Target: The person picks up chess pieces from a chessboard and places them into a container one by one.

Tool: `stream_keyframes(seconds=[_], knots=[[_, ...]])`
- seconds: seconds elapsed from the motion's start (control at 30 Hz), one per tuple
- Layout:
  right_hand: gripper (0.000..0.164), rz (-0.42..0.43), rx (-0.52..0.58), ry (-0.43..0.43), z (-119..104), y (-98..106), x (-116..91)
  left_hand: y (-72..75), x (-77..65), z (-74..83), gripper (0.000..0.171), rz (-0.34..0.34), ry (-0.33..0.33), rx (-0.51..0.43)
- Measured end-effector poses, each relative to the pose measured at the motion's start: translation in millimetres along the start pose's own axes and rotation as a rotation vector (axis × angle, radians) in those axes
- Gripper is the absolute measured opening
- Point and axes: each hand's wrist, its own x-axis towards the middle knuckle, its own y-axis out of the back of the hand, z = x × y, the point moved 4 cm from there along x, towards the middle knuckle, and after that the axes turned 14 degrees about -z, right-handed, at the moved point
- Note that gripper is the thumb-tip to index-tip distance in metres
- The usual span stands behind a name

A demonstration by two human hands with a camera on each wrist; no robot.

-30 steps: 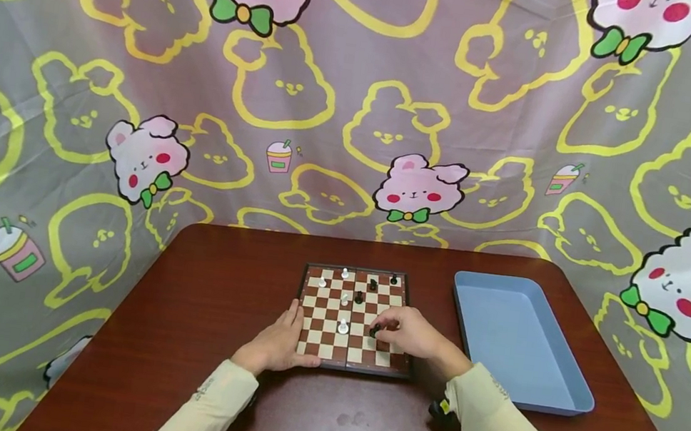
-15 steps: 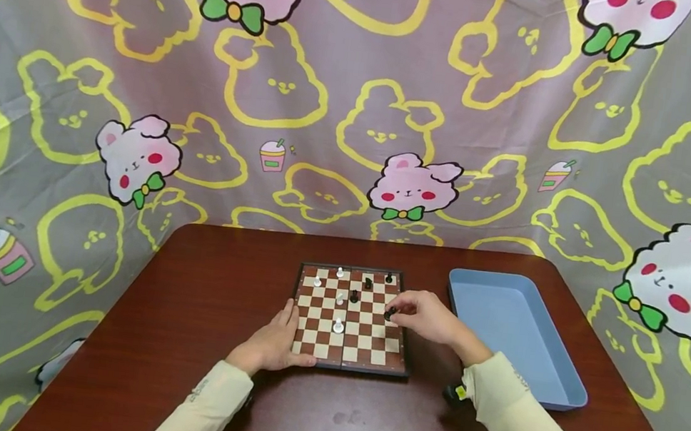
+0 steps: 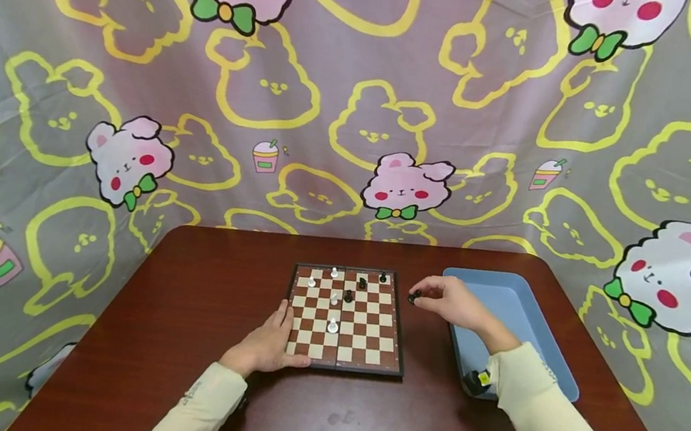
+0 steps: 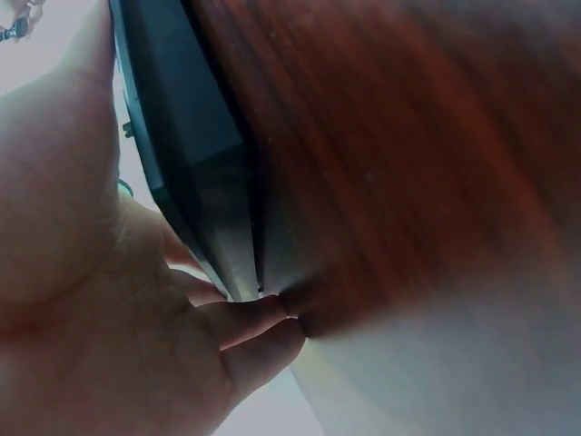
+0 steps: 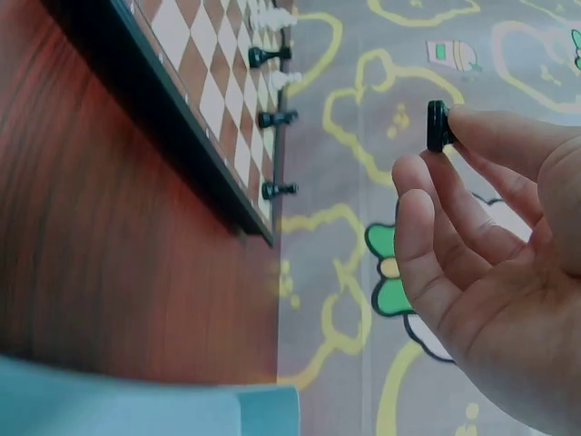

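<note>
The right hand (image 3: 456,302) pinches a black chess piece (image 5: 437,125) — chessboard (image 3: 368,330) left of those fingertips, blue tray (image 3: 520,317) right — while the left hand (image 3: 264,346), thumb and fingers apart, touches the board's edge.

Held black piece (image 5: 437,127) partly hidden by right hand (image 5: 508,300), blue tray (image 5: 136,404) cut off by right wrist view's lower edge

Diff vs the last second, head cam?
Right hand carried the pinched black chess piece rightward and farther out, from over the chessboard to past its right edge, toward the blue tray. Unchanged: left hand at the board's near-left corner; other pieces.
</note>
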Motion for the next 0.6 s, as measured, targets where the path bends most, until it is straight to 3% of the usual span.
stream_keyframes(seconds=[0.13, 0.6], knots=[[0.017, 0.012, -0.003, -0.03, 7.5, 10.2, -2.9, 0.0, 1.2, -1.5, 0.118, 0.003, -0.001, 0.002], [0.024, 0.013, 0.16, -0.116, 44.0, 30.4, -4.6, 0.4, 1.7, -1.7, 0.119, 0.005, -0.001, -0.016]])
